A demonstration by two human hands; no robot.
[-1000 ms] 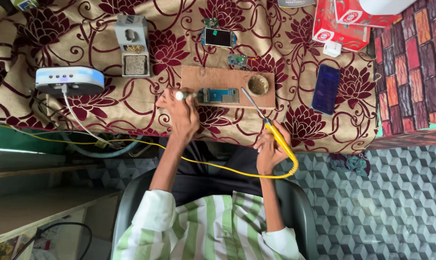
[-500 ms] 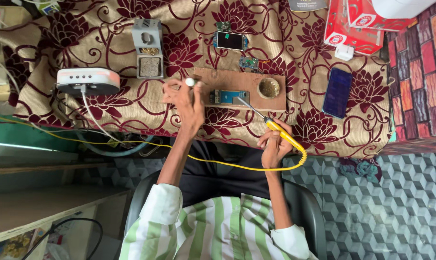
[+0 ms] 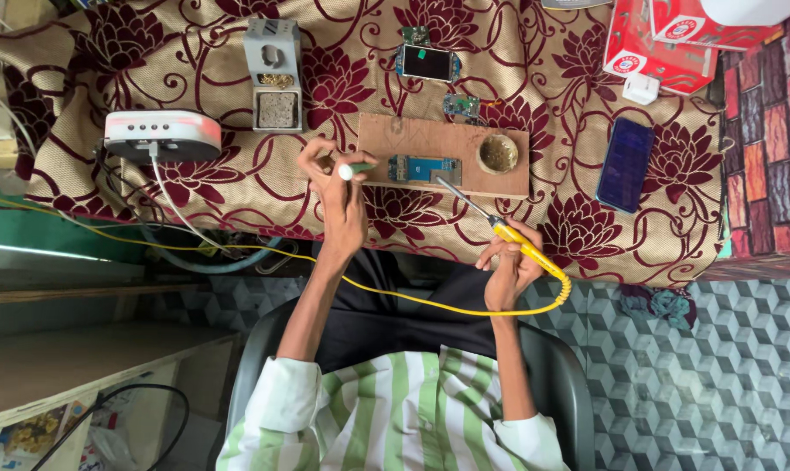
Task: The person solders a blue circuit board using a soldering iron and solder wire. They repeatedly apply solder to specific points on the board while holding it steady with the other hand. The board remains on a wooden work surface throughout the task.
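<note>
From my feed, the biggest thing in view is the maroon and beige floral cloth [image 3: 238, 70] draped over the table, with the patterned grey floor [image 3: 700, 384] below it and the person's green-striped shirt [image 3: 395, 419] at the bottom of the frame. On the cloth I see a wooden board [image 3: 412, 139] lying flat, and on it a small blue circuit board [image 3: 424, 168] near the middle and a round tin of flux or paste [image 3: 498, 153] toward its right end. To the right of the board lies a dark blue phone [image 3: 624, 164], well apart from it, and red boxes [image 3: 665, 39] sit in the top right corner. To the left I make out a white oval station [image 3: 162, 135] with a cable running off it, and a grey iron stand [image 3: 273, 74] just above. A small device with a screen [image 3: 426, 63] lies above the board. The left hand [image 3: 335, 187] is curled around a small green and white pen-like tool [image 3: 356, 169], its tip at the board's left edge. The right hand [image 3: 510, 266] is closed on the yellow handle of the soldering iron [image 3: 491, 222], whose metal tip reaches to just beside the circuit board; I cannot tell whether it touches.
</note>
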